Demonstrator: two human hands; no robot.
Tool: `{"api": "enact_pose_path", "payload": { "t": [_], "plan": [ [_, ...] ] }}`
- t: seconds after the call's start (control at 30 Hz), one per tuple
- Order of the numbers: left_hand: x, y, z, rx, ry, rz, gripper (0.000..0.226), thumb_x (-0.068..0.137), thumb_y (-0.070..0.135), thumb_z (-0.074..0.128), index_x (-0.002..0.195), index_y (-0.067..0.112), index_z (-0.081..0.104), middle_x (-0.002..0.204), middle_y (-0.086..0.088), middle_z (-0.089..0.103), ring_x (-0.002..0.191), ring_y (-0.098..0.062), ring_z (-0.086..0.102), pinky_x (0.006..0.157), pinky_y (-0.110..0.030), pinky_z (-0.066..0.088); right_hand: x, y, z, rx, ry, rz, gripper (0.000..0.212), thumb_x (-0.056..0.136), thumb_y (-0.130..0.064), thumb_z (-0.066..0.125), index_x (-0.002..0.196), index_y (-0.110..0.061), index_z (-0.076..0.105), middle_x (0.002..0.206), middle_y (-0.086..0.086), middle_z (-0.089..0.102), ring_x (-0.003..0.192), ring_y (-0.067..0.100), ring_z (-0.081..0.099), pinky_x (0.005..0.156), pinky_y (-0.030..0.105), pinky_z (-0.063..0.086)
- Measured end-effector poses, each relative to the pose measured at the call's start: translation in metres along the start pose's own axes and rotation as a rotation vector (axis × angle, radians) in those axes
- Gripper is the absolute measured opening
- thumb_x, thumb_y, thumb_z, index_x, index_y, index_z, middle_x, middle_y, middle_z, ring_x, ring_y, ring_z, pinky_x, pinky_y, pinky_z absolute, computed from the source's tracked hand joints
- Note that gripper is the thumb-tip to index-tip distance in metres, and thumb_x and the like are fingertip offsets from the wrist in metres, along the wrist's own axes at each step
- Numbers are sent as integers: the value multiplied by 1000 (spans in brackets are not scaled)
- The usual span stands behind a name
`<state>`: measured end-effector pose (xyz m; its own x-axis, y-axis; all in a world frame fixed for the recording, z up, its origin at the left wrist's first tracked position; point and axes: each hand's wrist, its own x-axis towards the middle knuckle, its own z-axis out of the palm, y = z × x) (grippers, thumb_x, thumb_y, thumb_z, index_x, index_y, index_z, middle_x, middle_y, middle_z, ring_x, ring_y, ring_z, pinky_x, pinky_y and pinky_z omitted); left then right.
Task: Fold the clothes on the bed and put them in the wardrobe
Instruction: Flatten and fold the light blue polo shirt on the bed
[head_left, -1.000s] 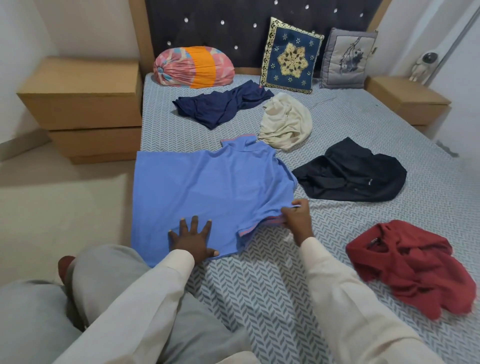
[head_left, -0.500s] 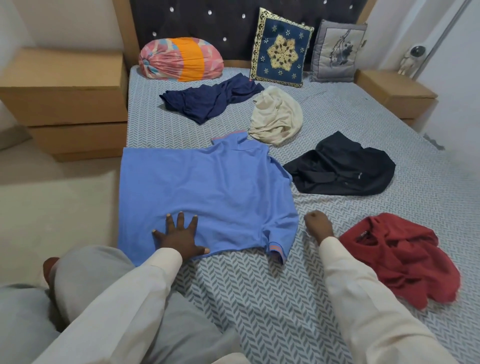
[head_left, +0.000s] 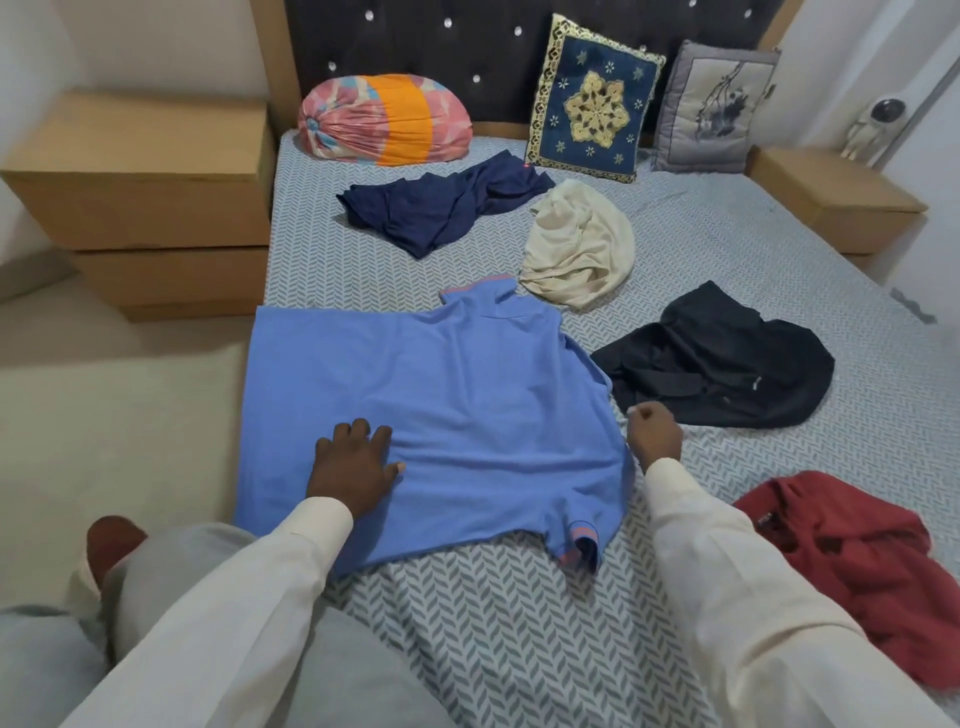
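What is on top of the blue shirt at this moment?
Only the left hand, pressed flat on the near left part of the blue shirt. The bedsheet beneath the shirt is covered, so anything under it cannot be seen.

Clothes on the bed (head_left: 493, 623): 5 – blue polo (head_left: 467, 405), navy piece (head_left: 441, 208), cream piece (head_left: 582, 249), black piece (head_left: 727, 364), red piece (head_left: 857, 566). Cushions along the head edge: 3 – one striped bolster (head_left: 384, 124), one blue cushion (head_left: 592, 98), one grey cushion (head_left: 717, 109). Bedside cabinets: 2 – left cabinet (head_left: 140, 171), right cabinet (head_left: 836, 197). Astronaut figurine (head_left: 872, 127): 1, on the right cabinet.
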<state>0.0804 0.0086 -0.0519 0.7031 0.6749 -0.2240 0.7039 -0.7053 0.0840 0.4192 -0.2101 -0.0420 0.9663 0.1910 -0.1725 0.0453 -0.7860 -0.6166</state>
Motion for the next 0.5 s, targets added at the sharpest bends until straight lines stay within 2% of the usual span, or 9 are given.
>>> {"api": "enact_pose_path", "payload": {
  "t": [0.1,0.17,0.2,0.23,0.3,0.4,0.43,0.47,0.5],
  "plan": [
    [22,-12,1,-83,-104,36,86,89,62,52,155,31,8,162,-8,4,148,-30,7,113,-46,24,25,-29,14,91,-11,-26,24,96,-12,45,111,-6,63,113,16,63,109,35,56,88,34,40],
    [36,-17,-3,-70,-171,47,101,82,67,58,155,36,-5,163,-6,-9,149,-31,1,115,-47,22,45,-37,23,94,-84,24,20,91,-7,47,101,-8,64,102,12,63,100,29,58,88,34,44],
    [44,-18,-7,-52,-197,44,109,77,70,61,154,37,-10,163,-6,-13,149,-32,3,114,-48,23,53,-40,27,83,-160,42,16,90,-5,49,89,-12,64,91,10,63,91,27,60,82,34,47],
    [51,-19,-11,-40,-226,36,117,72,72,65,153,38,-13,162,-5,-14,148,-33,5,112,-49,23,58,-42,30,70,-242,58,19,88,-3,51,78,-16,60,80,8,59,79,26,58,73,33,48],
    [65,-19,-20,-14,-285,17,131,62,74,72,151,40,-17,162,-5,-11,146,-36,9,110,-51,26,59,-50,32,128,-378,117,21,80,0,52,67,-18,51,69,8,48,60,21,47,57,26,40],
    [84,-16,-26,67,-320,0,136,54,81,70,152,40,-13,158,-5,7,142,-38,13,102,-49,36,59,-59,28,234,-491,177,13,64,-10,55,61,-18,45,67,6,42,50,15,32,48,23,26],
    [89,-15,-27,75,-321,-13,132,55,85,65,153,39,-11,158,-5,7,141,-38,15,100,-48,39,63,-60,26,234,-481,158,10,61,-15,58,62,-17,47,70,8,44,49,15,33,48,23,27],
    [95,-15,-27,69,-327,-29,128,58,88,59,153,38,-10,158,-4,6,141,-37,15,98,-48,41,68,-61,23,198,-402,150,12,59,-23,60,65,-15,54,74,13,50,51,18,41,51,25,32],
    [101,-16,-28,52,-334,-46,123,61,90,54,154,37,-8,159,-3,3,141,-37,16,99,-48,41,79,-56,21,112,-293,131,23,62,-31,61,75,-11,63,82,18,57,61,25,54,58,29,38]
  ]
}}
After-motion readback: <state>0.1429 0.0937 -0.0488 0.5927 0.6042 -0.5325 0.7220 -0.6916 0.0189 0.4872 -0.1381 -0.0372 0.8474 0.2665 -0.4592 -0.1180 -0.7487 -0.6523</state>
